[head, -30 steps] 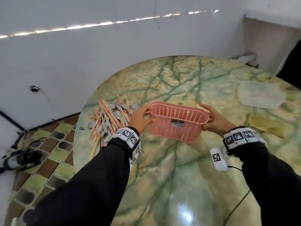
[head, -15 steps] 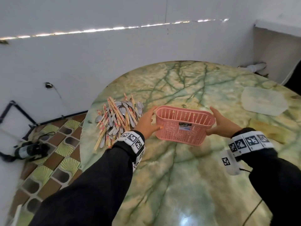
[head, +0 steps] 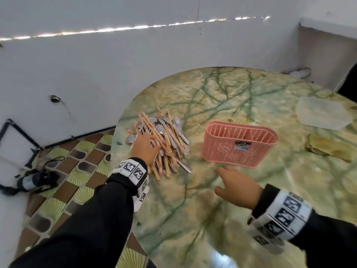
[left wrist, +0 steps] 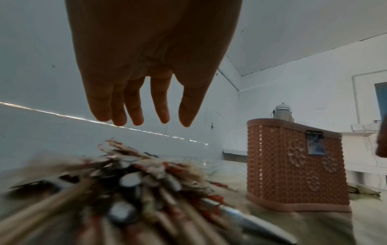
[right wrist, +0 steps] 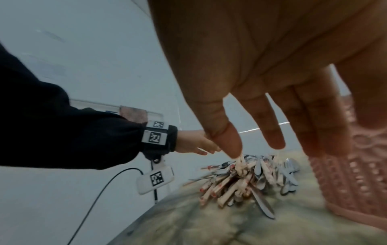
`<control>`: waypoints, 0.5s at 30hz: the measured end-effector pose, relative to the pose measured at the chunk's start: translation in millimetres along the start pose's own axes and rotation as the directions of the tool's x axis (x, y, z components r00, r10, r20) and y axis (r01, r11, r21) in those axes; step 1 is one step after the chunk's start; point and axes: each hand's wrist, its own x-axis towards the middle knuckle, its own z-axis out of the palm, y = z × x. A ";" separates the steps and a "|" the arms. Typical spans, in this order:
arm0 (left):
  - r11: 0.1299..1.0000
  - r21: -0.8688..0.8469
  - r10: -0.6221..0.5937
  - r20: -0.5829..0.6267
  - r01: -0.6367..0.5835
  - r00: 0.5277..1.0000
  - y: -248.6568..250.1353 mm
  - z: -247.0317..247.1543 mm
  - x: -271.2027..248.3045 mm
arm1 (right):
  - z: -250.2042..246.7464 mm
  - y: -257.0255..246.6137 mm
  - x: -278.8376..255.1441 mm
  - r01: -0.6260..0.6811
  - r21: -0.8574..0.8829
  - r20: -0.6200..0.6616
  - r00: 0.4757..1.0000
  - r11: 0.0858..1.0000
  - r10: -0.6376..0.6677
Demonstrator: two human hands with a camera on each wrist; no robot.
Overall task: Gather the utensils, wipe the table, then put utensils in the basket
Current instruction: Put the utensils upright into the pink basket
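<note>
A pile of wooden chopsticks and metal spoons, forks and knives (head: 164, 140) lies near the left edge of the green marbled round table (head: 222, 97). My left hand (head: 144, 145) hovers over the pile's left side, fingers straight and holding nothing; the left wrist view shows the fingers (left wrist: 134, 106) spread above the pile (left wrist: 125, 190). An empty pink perforated basket (head: 238, 145) stands upright to the right of the pile, with no hand on it. My right hand (head: 234, 185) floats open above the table in front of the basket, fingers (right wrist: 270, 132) pointing toward the pile (right wrist: 251, 179).
A translucent plastic sheet (head: 324, 114) and a yellowish cloth (head: 332, 147) lie at the table's right side. The table's left edge drops to a tiled floor (head: 63, 182) with a dark device (head: 32, 180) and cables. White walls stand behind.
Both hands let go of the basket, which now stands on the table. My left hand moved left over the utensil pile; my right hand drew back toward me and to the left.
</note>
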 end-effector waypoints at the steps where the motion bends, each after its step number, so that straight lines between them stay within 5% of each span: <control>1: 0.999 -0.005 -0.036 -0.002 0.036 0.999 -7.8 -5.4 4.1 | -0.9 -14.9 14.9 -0.011 0.066 -0.010 1.000 0.998 0.011; 8: 0.956 0.032 -0.292 0.124 0.290 0.948 -51.1 -23.0 44.1 | -15.6 -94.0 136.6 -0.107 0.394 -0.110 0.981 0.913 0.162; 15: 0.941 0.067 -0.336 0.256 0.330 0.906 -52.0 -21.4 81.2 | -14.7 -101.2 221.8 -0.274 0.451 -0.012 0.950 0.849 0.313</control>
